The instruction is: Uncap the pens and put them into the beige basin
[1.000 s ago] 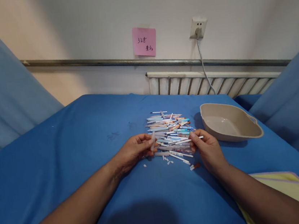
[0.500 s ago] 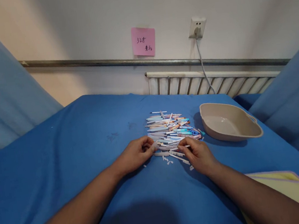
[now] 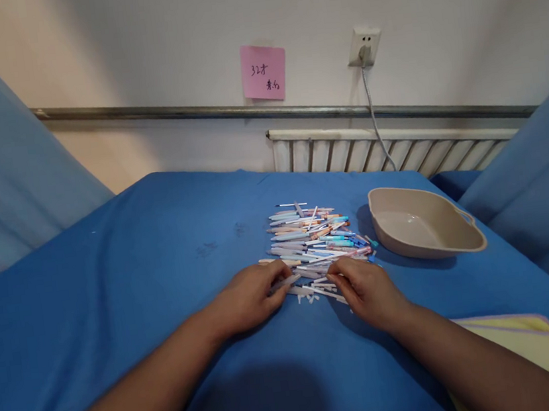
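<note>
A pile of pens and pen parts (image 3: pixel 308 235) lies on a blue cloth, with pale barrels to the left and blue, orange and pink ends to the right. At the pile's near left edge, my left hand (image 3: pixel 255 294) has thumb and fingers closed on a pale translucent pen barrel (image 3: pixel 287 283). Opposite it, my right hand (image 3: pixel 370 290) makes a pinch at the near right edge; what lies between those fingertips is too small to make out. Thin white refills (image 3: pixel 326 292) and small white pieces (image 3: pixel 309 298) lie between the two hands.
A beige plastic basin (image 3: pixel 424 224) stands right of the pile. At the lower right lies a yellow cloth (image 3: pixel 526 341) with a purple edge. Behind the blue-covered table (image 3: pixel 181 223) are a radiator (image 3: pixel 348 153), a metal pipe (image 3: pixel 193 114) and a plugged-in cable (image 3: pixel 372 107).
My left hand has come slightly down and toward me, and the pale barrel in it shows more clearly. A peach-coloured stick now shows above that hand. My right hand has barely shifted.
</note>
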Demonstrator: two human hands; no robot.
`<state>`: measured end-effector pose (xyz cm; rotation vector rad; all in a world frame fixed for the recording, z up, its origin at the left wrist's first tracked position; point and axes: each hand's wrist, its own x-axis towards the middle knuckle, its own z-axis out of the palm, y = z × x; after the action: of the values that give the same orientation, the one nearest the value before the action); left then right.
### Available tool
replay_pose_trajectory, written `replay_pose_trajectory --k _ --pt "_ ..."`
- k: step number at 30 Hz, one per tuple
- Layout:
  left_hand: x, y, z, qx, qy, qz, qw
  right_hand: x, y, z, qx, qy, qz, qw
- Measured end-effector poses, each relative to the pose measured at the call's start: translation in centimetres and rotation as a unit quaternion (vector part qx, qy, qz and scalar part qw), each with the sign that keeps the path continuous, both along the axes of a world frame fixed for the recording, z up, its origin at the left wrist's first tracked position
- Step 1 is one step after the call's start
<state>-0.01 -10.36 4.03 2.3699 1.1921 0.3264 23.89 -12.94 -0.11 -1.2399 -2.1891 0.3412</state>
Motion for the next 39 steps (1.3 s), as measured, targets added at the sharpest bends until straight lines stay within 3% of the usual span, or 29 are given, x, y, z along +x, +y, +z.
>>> replay_pose_trajectory --k 12,18,25,39 --pt "0.3 0.6 -0.5 0.005 -0.016 0.04 0.999 -0.2 0.6 -0.7 -0.018 0.049 -0.018 0.998" --pt "2.0 0.8 -1.5 0.053 0.091 0.058 0.993 -0.3 1.0 -1.0 -0.01 0.059 -0.034 0.998" --pt "4.2 0.3 -1.4 0.135 0.202 0.048 0.969 -0.4 1.0 -0.9 -0.024 0.073 -0.034 0.997" --pt "2.6 1.2 -1.9 0.083 0.092 0.077 0.989 -0.2 1.5 -1.4 -0.034 0.087 -0.058 0.994"
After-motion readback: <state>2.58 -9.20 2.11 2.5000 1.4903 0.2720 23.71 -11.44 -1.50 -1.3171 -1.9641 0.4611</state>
